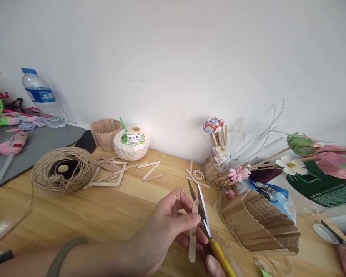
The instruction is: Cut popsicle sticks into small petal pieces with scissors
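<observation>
My left hand (pixel 164 227) pinches a pale wooden craft stick (pixel 193 238) upright over the wooden table (pixel 109 215). My right hand (pixel 215 265), only partly in view at the bottom edge, grips yellow-handled scissors (pixel 203 213) whose open blades straddle the stick near its top. Just to the right lies a fan-shaped piece built of wooden sticks (pixel 261 223).
A ball of jute twine (pixel 62 169) lies at left, with loose sticks and a stick frame (pixel 112 171) beside it. A stick cup (pixel 105 134), a coconut drink (pixel 131 143), a water bottle (pixel 40 96) and a stick vase with paper flowers (pixel 219 165) stand by the wall.
</observation>
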Demonstrator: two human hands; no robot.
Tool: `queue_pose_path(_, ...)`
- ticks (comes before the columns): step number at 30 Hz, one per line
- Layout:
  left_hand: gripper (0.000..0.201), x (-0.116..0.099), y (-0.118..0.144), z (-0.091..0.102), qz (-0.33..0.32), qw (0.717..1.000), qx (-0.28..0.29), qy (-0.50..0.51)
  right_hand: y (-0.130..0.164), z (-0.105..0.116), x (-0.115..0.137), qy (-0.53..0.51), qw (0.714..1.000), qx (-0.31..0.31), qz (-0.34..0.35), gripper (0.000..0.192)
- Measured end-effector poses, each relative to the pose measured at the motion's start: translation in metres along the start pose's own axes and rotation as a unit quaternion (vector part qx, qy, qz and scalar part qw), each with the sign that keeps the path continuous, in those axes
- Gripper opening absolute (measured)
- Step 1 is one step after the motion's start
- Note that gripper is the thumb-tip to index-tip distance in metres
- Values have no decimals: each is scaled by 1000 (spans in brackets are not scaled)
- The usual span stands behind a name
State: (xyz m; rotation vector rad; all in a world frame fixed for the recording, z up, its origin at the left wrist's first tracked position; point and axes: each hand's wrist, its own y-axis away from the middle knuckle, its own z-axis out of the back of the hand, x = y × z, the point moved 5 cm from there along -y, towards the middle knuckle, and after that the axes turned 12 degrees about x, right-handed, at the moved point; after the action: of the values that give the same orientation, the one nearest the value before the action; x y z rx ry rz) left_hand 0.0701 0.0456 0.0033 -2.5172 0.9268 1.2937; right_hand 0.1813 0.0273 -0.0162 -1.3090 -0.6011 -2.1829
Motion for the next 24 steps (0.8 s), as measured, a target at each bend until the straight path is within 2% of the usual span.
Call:
queue_pose_path(11,25,0,1,-1,-16,1000,12,-2,-2,1,6,-25,999,-5,30,58)
queue_pose_path(18,22,1,1,-1,-15,1000,22,-15,1,4,10,-47,997,10,57,60)
queue_pose_path(24,27,-5,1,-1,-11,999,30,-24,12,8,8,-53,996,38,63,26)
